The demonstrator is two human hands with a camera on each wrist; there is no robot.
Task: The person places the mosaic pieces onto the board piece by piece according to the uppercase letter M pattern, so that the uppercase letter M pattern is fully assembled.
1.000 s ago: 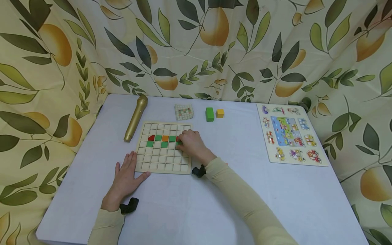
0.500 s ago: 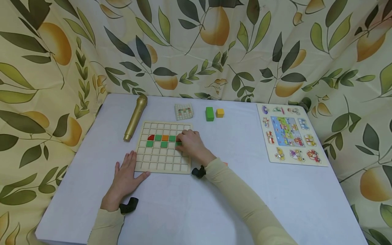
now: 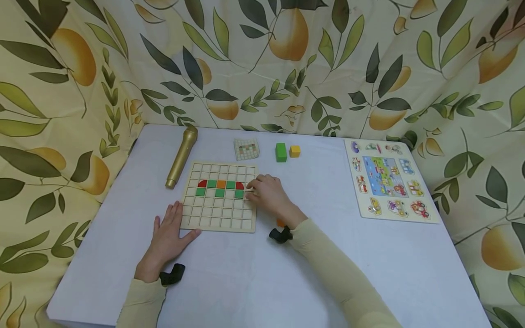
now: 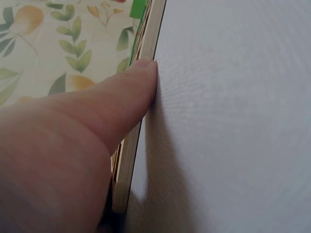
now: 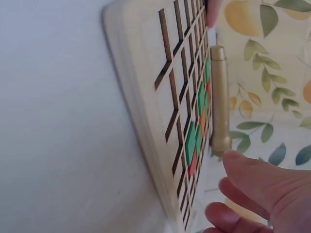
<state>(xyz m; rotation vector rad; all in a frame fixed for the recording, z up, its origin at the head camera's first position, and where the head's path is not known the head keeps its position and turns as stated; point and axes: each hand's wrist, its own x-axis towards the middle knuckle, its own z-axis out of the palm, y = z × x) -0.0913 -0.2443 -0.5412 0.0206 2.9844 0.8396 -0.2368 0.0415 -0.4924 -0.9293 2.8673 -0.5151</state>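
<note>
Wooden grid board [image 3: 219, 198] shows red, green, orange tiles, no writing; left hand [image 3: 168, 237] presses flat at 7 o'clock, right hand [image 3: 268, 193] loosely curled, empty, at 3.

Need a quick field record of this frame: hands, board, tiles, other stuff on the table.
left hand: flat on the table, thumb against the grid board's near-left edge
right hand: at the board's right edge, fingers loosely curled, nothing visibly held
grid board: wooden, flat on the table
tiles: top row red, green, orange, green, red; three green in the row below
gold microphone: left of the board
pattern card: behind the board
green block: beside yellow block
picture puzzle: far right
</note>
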